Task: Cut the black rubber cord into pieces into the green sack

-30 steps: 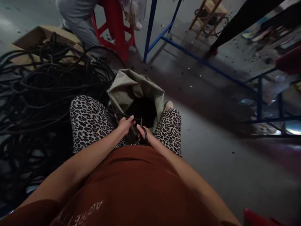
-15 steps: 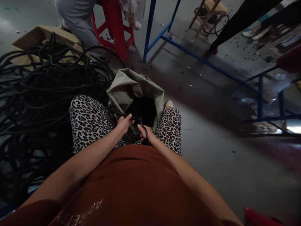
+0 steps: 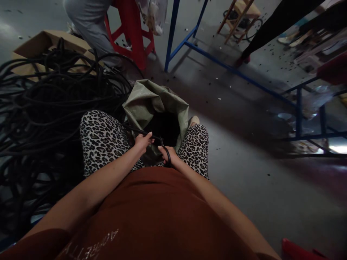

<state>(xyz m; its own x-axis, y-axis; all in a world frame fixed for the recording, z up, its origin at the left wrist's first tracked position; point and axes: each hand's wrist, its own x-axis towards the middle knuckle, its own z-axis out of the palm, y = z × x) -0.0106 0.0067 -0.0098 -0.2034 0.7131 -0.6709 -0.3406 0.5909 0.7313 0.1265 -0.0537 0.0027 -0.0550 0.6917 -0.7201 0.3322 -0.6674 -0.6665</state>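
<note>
My left hand (image 3: 144,141) is closed on a black rubber strip (image 3: 133,128), whose end reaches right over the mouth of a grey-green sack (image 3: 141,103). In my right hand (image 3: 168,154) is a pair of scissors (image 3: 167,154) with black handles. Their blades point up and meet the strip close to its end; whether they are parted is too small to tell. The sack stands between my knees with its mouth open, and its inside is dark.
A large heap of black strips (image 3: 62,94) lies at my left, partly over a cardboard box (image 3: 24,50). Beyond it are a seated person's leg (image 3: 89,25) and a red stool (image 3: 135,36). A blue metal frame (image 3: 211,56) runs across the right.
The scissors and my right hand have shifted very slightly down. My left hand keeps its hold on the strip in almost the same place.
</note>
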